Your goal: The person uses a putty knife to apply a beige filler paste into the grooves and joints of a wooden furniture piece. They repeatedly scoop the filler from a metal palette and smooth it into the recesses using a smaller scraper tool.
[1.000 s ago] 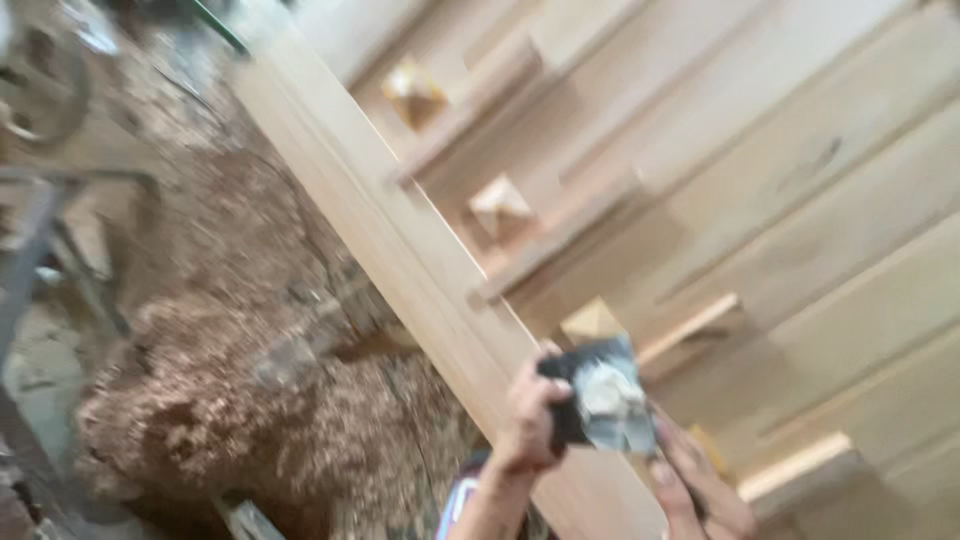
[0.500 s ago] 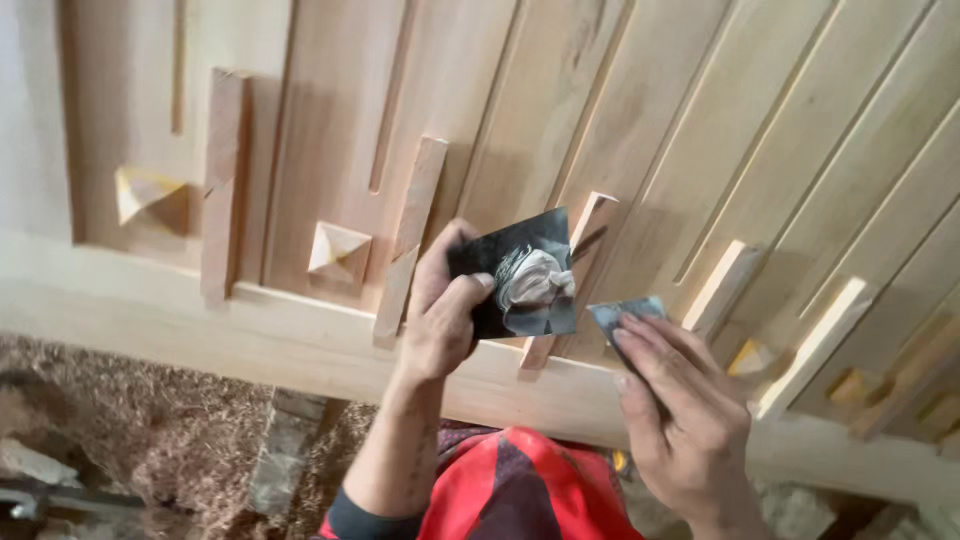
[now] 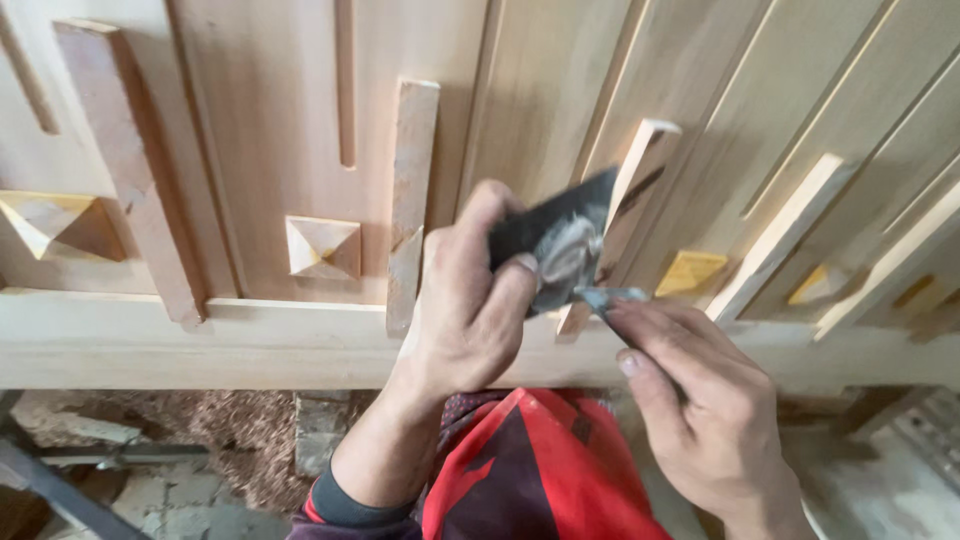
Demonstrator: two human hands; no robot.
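Between both hands (image 3: 470, 300), dark card (image 3: 555, 245) tilted up-right.

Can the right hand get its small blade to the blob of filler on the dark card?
Probably yes. The right hand holds the small blade beside the filler on the dark card in the left hand, nothing between.

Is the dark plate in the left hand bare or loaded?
Loaded: the dark plate in the left hand carries a pale filler lump.

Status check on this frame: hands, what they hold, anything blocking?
Left hand grips dark card carrying pale filler. Right hand holds small scraper at its edge. Door panel behind, unobstructed.
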